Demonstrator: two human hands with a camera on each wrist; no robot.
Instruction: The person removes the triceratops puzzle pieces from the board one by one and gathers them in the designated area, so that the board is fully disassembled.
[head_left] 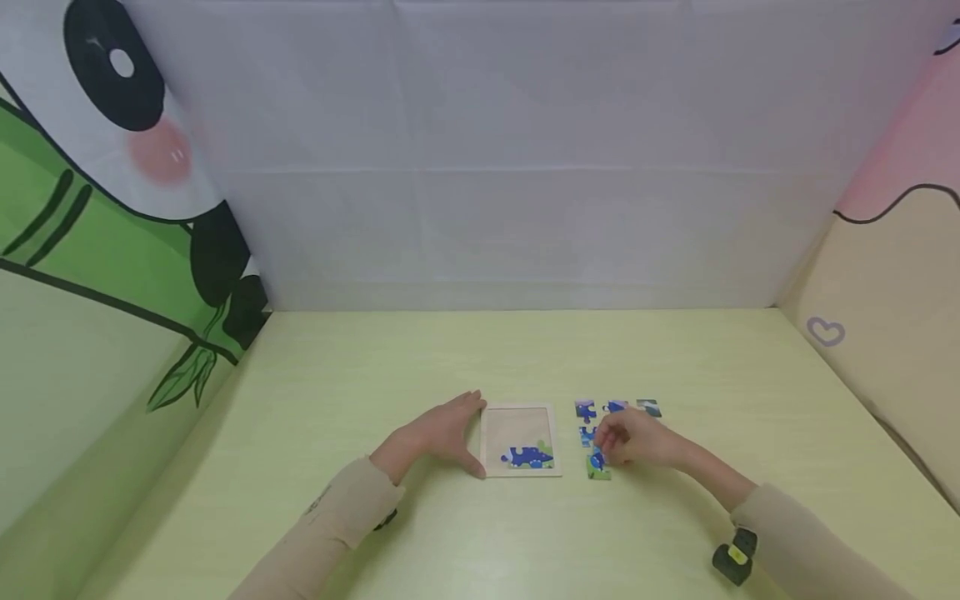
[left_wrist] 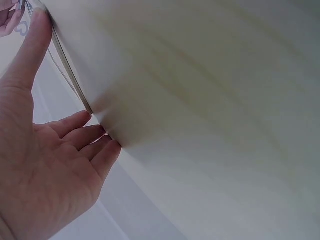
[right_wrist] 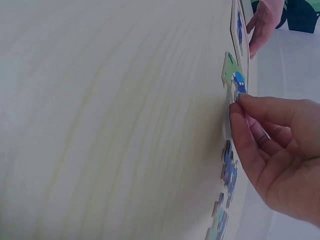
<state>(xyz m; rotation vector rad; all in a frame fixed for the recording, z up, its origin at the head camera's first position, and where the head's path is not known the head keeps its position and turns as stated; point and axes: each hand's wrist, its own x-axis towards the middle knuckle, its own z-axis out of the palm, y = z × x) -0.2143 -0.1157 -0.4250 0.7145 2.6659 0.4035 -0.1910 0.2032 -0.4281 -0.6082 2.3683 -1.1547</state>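
Observation:
A square wooden puzzle tray (head_left: 558, 442) lies on the table, with joined blue dinosaur pieces (head_left: 531, 456) in its lower right part. My left hand (head_left: 450, 429) spans the tray's left side, thumb at the near corner and fingertips at the far one. In the left wrist view its fingers (left_wrist: 82, 135) are fairly straight along the tray's edge. To the right of the tray, my right hand (head_left: 636, 437) pinches a blue-and-green puzzle piece (right_wrist: 239, 82) between thumb and index finger. In the head view this piece (head_left: 597, 468) shows low, near the table.
Several loose puzzle pieces lie around the right hand: a blue one (head_left: 585, 409) at the back left, another (head_left: 616, 406) beside it, a darker one (head_left: 649, 407) at the back right and one (head_left: 587, 435) nearer. A white wall (head_left: 525, 167) stands behind the table (head_left: 360, 350).

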